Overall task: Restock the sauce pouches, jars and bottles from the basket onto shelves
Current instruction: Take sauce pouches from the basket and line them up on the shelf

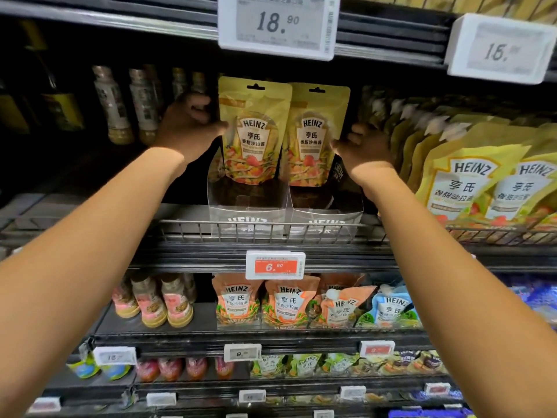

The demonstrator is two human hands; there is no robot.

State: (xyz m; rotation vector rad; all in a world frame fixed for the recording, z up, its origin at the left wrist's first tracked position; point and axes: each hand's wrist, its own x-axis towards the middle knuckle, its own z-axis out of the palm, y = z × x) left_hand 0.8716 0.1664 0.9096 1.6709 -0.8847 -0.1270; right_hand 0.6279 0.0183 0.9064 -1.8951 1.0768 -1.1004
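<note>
- One shelf [187,230], fronted by a wire rail, carries everything at issue; the basket is out of view.
- A row of bigger yellow pouches [464,182] leans just beside the right hand [364,146]. I would keep that wrist off them so none topple.
- Two clear trays [247,218] sit behind the rail, one per pouch. Each pouch should seat base-down and square in its own tray.
- The left pouch [253,137] and right pouch [313,140] stand upright toward the back of the trays, labels forward, inner edges slightly overlapping.
- The left hand [187,125] holds the left pouch's outer edge, thumb in front and fingers curled behind.
- The right hand's curled fingers meet the right pouch's outer edge; I cannot tell whether they pinch or only nudge it.
- Best to square both pouches evenly and release only once they stand alone.
</note>
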